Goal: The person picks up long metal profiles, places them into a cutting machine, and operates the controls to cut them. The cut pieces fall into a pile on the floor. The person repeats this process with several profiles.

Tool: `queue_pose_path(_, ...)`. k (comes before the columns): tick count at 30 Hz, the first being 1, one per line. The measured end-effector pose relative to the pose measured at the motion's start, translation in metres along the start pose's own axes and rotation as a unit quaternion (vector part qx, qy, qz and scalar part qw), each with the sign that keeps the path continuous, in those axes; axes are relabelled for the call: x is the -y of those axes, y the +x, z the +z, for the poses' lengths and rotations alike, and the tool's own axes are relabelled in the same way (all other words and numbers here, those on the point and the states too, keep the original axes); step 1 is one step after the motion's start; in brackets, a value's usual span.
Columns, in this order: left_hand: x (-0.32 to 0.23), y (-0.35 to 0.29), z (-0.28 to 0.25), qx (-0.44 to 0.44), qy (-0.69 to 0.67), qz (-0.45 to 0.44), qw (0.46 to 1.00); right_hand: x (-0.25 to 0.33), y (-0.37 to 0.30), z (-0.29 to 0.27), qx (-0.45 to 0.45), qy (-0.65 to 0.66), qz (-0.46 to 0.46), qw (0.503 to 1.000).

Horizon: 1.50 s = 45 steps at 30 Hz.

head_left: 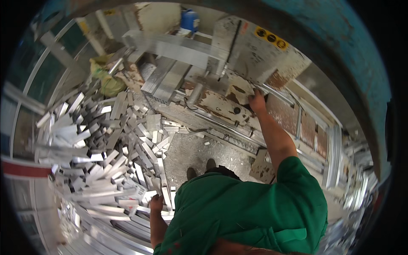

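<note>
My right hand [257,102] reaches forward to the worn, paint-chipped machine bed [216,102]. Its fingers are bent against the bed's upper part, close to the end of a shiny metal rod [276,93]; what lies under them is hidden. A black round knob [237,110] sits just left of that hand. Low at my left side hangs my left hand [156,203], its fingers curled, over the edge of a heap of cut aluminium pieces [106,165]; I cannot see whether anything is inside it. Long rectangular aluminium profiles [168,80] lie on the machine's left part.
A tall grey machine housing [250,51] carries a yellow warning label [272,38]. Behind stands a blue container [189,21]. A yellow-green sack [106,78] lies beyond the heap. Long metal bars [110,238] lie at lower left. A blue metal frame [357,46] arches at upper right.
</note>
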<state>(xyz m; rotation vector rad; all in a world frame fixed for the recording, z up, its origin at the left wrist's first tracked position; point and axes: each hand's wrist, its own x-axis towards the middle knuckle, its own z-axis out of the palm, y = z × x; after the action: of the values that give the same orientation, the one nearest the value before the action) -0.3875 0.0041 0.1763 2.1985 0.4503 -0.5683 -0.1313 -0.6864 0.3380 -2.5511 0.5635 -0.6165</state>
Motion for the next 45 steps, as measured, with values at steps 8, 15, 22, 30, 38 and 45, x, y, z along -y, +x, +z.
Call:
queue_pose_path(8, 0.061, -0.066, 0.084, -0.012, -0.091, -0.185, 0.979, 0.077, 0.047, 0.019, 0.065, -0.151, -0.041, 0.986)
queue_pose_path(15, -0.025, -0.067, 0.142, -0.021, -0.08, -0.117, 0.99, 0.074, 0.111, 0.078, 0.016, 0.034, -0.199, 0.979)
queue_pose_path(22, 0.028, -0.062, 0.21, -0.026, -0.115, -0.123, 0.985, 0.061, 0.087, 0.071, 0.101, -0.071, -0.163, 0.979)
queue_pose_path(30, 0.067, -0.085, 0.206, 0.002, -0.037, -0.054, 0.998, 0.057, 0.074, 0.063, 0.014, 0.027, -0.179, 0.983)
queue_pose_path(38, -0.013, -0.06, 0.149, -0.079, -0.081, -0.056, 0.992, 0.077, 0.08, 0.094, 0.098, -0.101, -0.097, 0.985)
queue_pose_path(45, -0.015, -0.039, 0.162, -0.03, -0.09, -0.078, 0.992, -0.016, 0.105, 0.09, 0.019, 0.053, -0.235, 0.97)
